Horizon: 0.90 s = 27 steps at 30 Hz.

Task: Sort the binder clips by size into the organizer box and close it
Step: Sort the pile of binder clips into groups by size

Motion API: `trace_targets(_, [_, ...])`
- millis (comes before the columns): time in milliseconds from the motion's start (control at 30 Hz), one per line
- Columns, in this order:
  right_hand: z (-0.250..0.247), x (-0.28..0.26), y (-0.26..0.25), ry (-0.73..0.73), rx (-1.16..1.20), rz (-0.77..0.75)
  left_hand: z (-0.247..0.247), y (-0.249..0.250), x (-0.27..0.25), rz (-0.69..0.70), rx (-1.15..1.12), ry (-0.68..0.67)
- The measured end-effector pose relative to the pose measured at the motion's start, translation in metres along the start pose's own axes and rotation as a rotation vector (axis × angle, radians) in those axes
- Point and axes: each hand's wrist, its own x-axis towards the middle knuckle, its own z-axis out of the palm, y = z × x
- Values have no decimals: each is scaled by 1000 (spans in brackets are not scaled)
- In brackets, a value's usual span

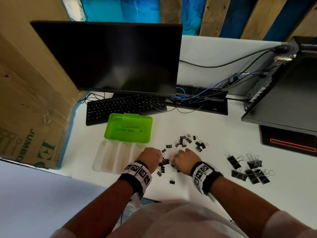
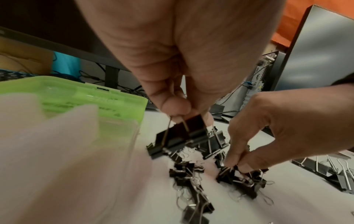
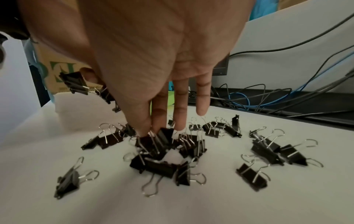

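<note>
Your left hand (image 2: pixel 172 60) pinches a cluster of medium black metal binder clips (image 2: pixel 180 136) by a wire handle, thumb and forefinger closed on it, with the clips hanging just above the bench (image 1: pixel 214 127). Several seem hooked together, so lift slowly and give them a light shake over the pile; otherwise a smaller clip may ride along into the wrong slot.

Your right hand (image 3: pixel 153 60), just to the right of the left, reaches down with thumb and first fingers narrowed onto one clip in the heap of small and medium black binder clips (image 3: pixel 168 150); whether it has truly gripped it, I cannot tell. Take one clip by its body rather than by a handle, since the wire loops snag their neighbours.

Just left of your left hand sits the clear plastic organizer tray with long compartments (image 1: pixel 109 157), and none of the compartments visibly holds a clip. Its translucent green lid (image 1: pixel 128 127) lies open beyond the tray. Carry the left hand's clips the short way across and drop them low into one compartment, keeping that slot for this size only.

Well to the right of your right hand lie the large black binder clips (image 1: pixel 248 169), already grouped. Leave them until the mixed heap is thinned.
</note>
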Motion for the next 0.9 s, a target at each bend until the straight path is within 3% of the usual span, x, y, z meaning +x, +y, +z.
trace_targets(100, [1,0,4,58,71,32,-3,-5,-4,4,-10,14])
trace_targets(367, [-7,-44,36,422,659,312,11,19,6,123,-23,-28])
trace_targets(600, [29,-126,54,232,799,521,60,87,20,308,71,-218])
trace_targets(800, [59,-188,48,198,904,739,108,134,16,409,154,-365])
trace_targets(900, [74,-205,42,176,911,744,126,144,12,428,192,-394])
